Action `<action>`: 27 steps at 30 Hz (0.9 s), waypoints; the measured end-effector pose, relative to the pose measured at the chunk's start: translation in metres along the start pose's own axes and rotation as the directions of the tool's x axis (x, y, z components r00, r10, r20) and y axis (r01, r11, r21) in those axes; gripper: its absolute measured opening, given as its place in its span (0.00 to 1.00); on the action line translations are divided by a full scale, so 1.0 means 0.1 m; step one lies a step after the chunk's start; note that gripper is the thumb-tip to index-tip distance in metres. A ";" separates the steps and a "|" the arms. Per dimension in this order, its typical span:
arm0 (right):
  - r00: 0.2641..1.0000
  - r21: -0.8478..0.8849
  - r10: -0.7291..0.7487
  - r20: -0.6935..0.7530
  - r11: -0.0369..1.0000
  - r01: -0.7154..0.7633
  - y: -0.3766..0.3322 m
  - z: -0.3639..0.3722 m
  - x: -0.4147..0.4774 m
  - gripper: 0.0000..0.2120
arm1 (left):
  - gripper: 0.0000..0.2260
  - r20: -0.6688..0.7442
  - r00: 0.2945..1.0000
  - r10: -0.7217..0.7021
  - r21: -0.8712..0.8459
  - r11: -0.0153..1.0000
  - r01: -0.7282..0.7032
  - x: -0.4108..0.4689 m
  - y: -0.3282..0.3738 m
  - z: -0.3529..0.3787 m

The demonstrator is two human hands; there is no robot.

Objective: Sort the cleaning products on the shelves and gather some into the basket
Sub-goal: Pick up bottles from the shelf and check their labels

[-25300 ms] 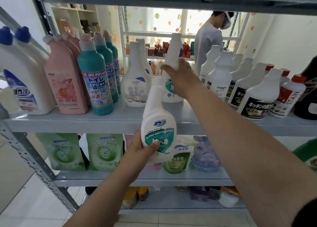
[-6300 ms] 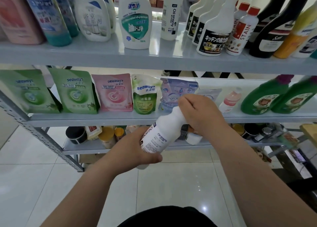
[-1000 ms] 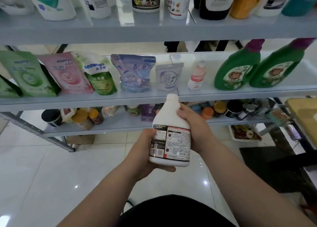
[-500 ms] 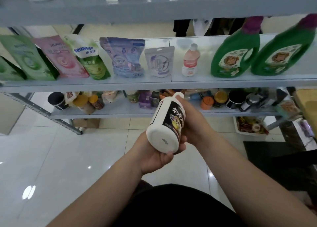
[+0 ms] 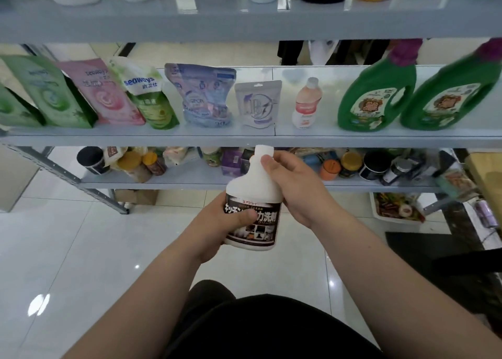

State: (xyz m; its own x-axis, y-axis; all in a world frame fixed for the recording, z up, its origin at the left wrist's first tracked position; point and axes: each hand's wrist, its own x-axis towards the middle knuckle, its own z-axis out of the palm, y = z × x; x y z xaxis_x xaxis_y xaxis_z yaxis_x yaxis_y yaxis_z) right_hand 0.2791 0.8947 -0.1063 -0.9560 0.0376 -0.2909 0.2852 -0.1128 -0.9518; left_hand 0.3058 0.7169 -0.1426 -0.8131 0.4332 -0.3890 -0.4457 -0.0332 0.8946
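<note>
I hold a white bottle with a black label [image 5: 251,195] upright in front of me, below the middle shelf [image 5: 244,140]. My left hand [image 5: 217,224] grips its lower body, thumb across the label. My right hand [image 5: 296,187] wraps its shoulder and neck from the right, thumb near the white cap. On the middle shelf stand green, pink and blue refill pouches [image 5: 103,95], a small white pouch [image 5: 258,103], a small pink bottle [image 5: 307,104] and two green jugs [image 5: 377,97]. No basket is in view.
The top shelf [image 5: 244,19] carries bottle bases only partly in frame. The bottom shelf [image 5: 190,179] holds several jars and cans. A white bin [image 5: 396,209] of small items sits on the tiled floor at right, beside a wooden surface [image 5: 486,174].
The bottle was tipped bottom-up towards me half a second ago; it now stands upright with its front label facing me. Both hands kept their hold.
</note>
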 end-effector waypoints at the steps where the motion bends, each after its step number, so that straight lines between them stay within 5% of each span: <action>1: 1.000 -0.028 0.002 0.011 1.000 -0.001 -0.01 0.04 0.02 0.16 | 0.43 0.028 0.999 -0.027 -0.069 0.997 0.028 -0.02 -0.03 -0.07; 4: 0.999 -0.152 -0.034 0.034 0.988 0.039 -0.05 0.23 0.08 0.20 | 0.42 -0.017 1.000 0.010 -0.072 0.997 -0.011 -0.07 -0.03 -0.25; 7: 0.974 -0.481 -0.214 0.069 0.848 0.221 -0.18 0.42 0.14 0.25 | 0.36 -0.198 0.971 0.131 0.283 0.957 -0.071 -0.11 0.15 -0.48; 10: 0.939 -0.724 -0.321 0.127 0.617 0.309 -0.32 0.59 0.23 0.23 | 0.32 -0.314 0.900 0.302 0.587 0.807 -0.066 -0.18 0.37 -0.75; 13: 0.932 -0.826 -0.332 0.146 0.478 0.300 -0.42 0.82 0.33 0.20 | 0.33 -0.235 0.856 0.461 0.820 0.566 -0.080 -0.21 0.54 -1.05; 15: 0.904 -0.878 -0.381 0.194 0.344 0.333 -0.49 1.01 0.39 0.20 | 0.34 -0.182 0.858 0.481 0.863 0.496 -0.095 -0.24 0.64 -1.27; 19: 0.792 -0.866 -0.465 0.396 0.098 0.491 -0.60 1.40 0.42 0.18 | 0.33 -0.075 0.946 0.316 0.702 0.690 -0.175 -0.30 0.84 -1.75; 23: 0.530 -0.685 -0.567 0.631 -0.088 0.723 -0.67 1.69 0.38 0.18 | 0.34 0.253 0.956 0.152 0.411 0.877 -0.248 -0.34 0.95 -2.19; 25: 0.464 -0.653 -0.600 0.652 -0.133 0.746 -0.70 1.80 0.40 0.19 | 0.35 0.289 0.946 0.146 0.382 0.888 -0.254 -0.34 0.96 -2.30; 27: 0.488 -0.692 -0.628 0.606 -0.115 0.712 -0.74 1.89 0.43 0.20 | 0.36 0.208 0.959 0.194 0.455 0.848 -0.270 -0.32 0.96 -2.36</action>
State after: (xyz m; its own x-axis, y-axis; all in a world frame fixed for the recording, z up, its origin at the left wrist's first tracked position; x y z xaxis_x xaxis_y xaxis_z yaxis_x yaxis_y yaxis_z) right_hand 0.2039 0.7165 -0.0296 -0.6875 -0.5128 0.5141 -0.6661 0.7273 -0.1653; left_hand 0.2007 0.4869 -0.0961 -0.7880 0.5962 -0.1540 0.0121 0.2651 0.9642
